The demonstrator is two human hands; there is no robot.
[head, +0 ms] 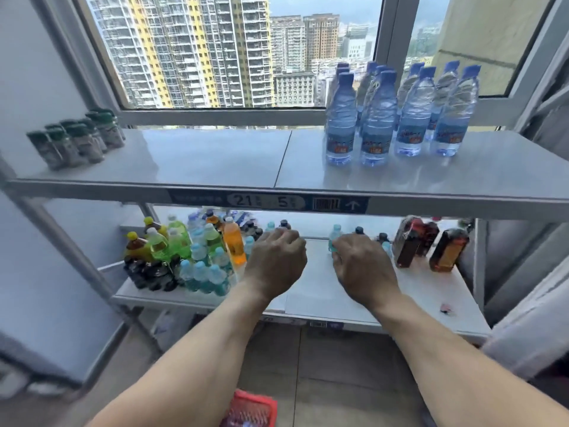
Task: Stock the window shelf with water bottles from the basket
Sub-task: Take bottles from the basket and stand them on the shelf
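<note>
Nearest the camera, a red basket (251, 409) sits on the tiled floor at the bottom edge of the view, between the two forearms; its contents cannot be made out.

Both arms reach forward to the lower shelf (431, 291). The left hand (275, 261) is knuckles-up with its fingers (284, 235) curled downward, at the right edge of a cluster of small mixed drink bottles (191, 257); whether they grip anything cannot be told, as the back of the hand hides the fingertips. The right hand (365, 266) is likewise palm-down, with its fingers closed around a small teal-capped bottle (335, 237) whose cap and shoulder show just above the hand. Dark brown bottles (431, 245) stand to the right of this hand, apart from it.

The water bottles (397, 115) with blue caps stand upright in a tight group on the right half of the upper shelf (215, 161), directly in front of the window (215, 50). They are well above both hands and are touched by neither. A group of dark-capped jars (77, 138) occupies the far left of the same shelf. A label strip (268, 201) reading 21 and 5 runs along the shelf's front edge.
</note>
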